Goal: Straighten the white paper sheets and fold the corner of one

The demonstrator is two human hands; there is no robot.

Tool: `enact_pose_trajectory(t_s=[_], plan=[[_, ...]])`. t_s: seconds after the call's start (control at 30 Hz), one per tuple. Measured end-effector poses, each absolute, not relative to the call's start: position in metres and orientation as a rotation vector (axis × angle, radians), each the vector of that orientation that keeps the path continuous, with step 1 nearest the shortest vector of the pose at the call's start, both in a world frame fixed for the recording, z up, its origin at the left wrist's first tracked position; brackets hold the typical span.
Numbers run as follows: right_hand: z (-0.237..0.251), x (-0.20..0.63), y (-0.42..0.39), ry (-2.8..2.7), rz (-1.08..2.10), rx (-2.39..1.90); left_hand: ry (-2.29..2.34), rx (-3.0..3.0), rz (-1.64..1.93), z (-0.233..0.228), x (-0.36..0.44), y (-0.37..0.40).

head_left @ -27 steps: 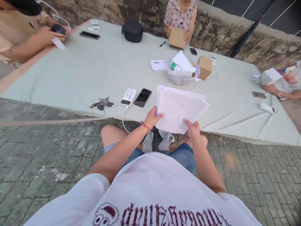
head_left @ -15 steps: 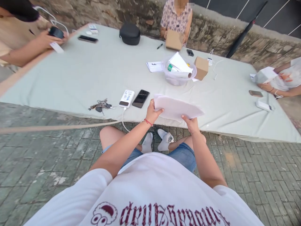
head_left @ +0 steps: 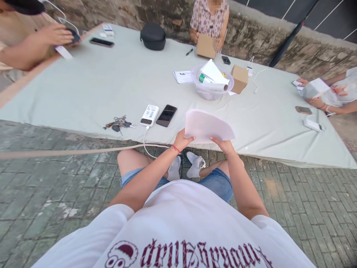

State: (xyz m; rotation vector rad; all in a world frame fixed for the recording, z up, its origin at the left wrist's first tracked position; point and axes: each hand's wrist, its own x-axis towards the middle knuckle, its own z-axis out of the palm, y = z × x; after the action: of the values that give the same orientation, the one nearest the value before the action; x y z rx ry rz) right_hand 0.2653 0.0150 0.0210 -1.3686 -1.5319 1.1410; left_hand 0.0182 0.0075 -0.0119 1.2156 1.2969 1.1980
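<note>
Over table, paper stack now flatter

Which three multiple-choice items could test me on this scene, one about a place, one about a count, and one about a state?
1. Where does the bunch of keys lie?
A. left of the power bank
B. inside the clear bowl
C. on the brick floor

2. How many of the wearer's hands grip the sheaf of white paper?
A. none
B. one
C. two

3. How is the black phone beside the power bank?
A. screen lit
B. screen dark, lying flat
C. standing upright

Answers: 1 A, the bunch of keys lies left of the power bank. 2 C, left hand and right hand hold the sheaf of white paper. 3 B, the black phone lies flat, dark.
</note>
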Motion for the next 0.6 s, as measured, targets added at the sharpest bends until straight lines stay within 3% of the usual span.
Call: enact_pose_trajectory(t_s=[0.2,0.4,0.6], plan=[[0.02,0.29,-0.006,-1.409,1.262,-1.407,1.143,1.235,1.07,0.008,0.009,-0.005],[0.014,0.296,-0.052,-1.232,1.455,-1.473,0.983,0.854,0.941,0.005,0.021,-0.025],[0.02,0.292,-0.073,-1.148,1.321,-1.584,0.899,0.613,0.916,-0.018,0.044,-0.049]])
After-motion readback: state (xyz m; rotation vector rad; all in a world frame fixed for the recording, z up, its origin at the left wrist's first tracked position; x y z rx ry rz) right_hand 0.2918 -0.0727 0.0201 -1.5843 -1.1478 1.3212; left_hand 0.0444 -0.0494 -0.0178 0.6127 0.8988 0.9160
